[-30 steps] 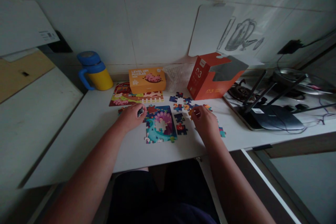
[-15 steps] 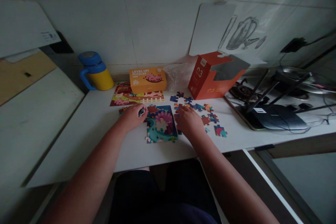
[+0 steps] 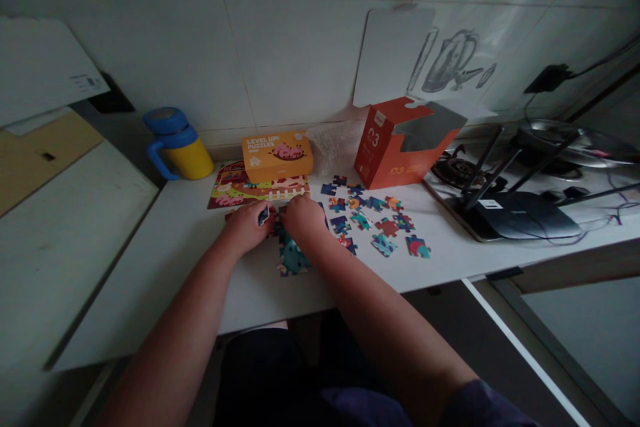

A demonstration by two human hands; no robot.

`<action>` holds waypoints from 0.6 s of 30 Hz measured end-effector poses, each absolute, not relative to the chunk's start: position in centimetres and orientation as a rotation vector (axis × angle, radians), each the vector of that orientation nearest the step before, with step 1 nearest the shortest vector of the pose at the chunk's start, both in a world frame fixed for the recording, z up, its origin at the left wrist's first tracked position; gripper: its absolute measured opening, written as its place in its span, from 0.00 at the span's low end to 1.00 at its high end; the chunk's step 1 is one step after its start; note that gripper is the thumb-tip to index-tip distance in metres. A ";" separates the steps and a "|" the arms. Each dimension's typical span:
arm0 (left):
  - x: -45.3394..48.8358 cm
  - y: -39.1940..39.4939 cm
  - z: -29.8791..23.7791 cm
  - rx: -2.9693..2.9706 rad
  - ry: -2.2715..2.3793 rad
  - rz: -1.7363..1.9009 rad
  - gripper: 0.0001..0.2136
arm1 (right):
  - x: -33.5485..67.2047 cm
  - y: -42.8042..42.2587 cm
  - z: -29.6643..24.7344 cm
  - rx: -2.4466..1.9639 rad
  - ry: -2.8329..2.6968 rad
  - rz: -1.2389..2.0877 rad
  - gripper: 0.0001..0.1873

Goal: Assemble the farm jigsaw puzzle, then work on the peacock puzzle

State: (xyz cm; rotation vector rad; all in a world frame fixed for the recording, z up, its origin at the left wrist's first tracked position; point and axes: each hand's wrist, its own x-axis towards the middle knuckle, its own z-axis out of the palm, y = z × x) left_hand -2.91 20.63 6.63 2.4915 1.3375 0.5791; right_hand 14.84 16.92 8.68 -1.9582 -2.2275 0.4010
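Fingers curled, the left hand (image 3: 250, 223) and right hand (image 3: 304, 217) flank the puzzle's (image 3: 293, 260) top, perhaps steadying it; any hold is hidden.

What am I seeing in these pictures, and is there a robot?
There's no robot: these are a person's two bare hands. One camera, worn on the person's head, looks forward and down at them. On the counter, the left hand and right hand are close together at a puzzle, with loose pieces to the right. Behind are a jug, a yellow box and a red box. Something small and dark shows at the left hand; what either hand holds is unclear.
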 end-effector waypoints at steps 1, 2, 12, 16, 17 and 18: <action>-2.9 20.6 6.7 2.496 1.338 0.576 0.09 | 15.0 17.0 8.7 -1.998 -2.188 0.380 0.27; -2.8 20.6 6.7 2.501 1.339 0.572 0.08 | 15.1 17.0 8.7 -2.047 -2.138 0.349 0.26; -2.8 20.6 6.6 2.494 1.384 0.559 0.10 | 15.8 15.7 8.9 -2.091 -2.102 0.290 0.23; -2.8 20.6 6.5 2.508 1.339 0.598 0.10 | 16.2 14.6 9.0 -2.106 -2.075 0.298 0.24; -2.8 20.6 6.5 2.509 1.330 0.607 0.10 | 16.2 14.3 9.1 -2.120 -2.057 0.286 0.26; -2.8 20.6 6.6 2.509 1.324 0.611 0.10 | 16.3 14.0 9.2 -2.139 -2.039 0.272 0.26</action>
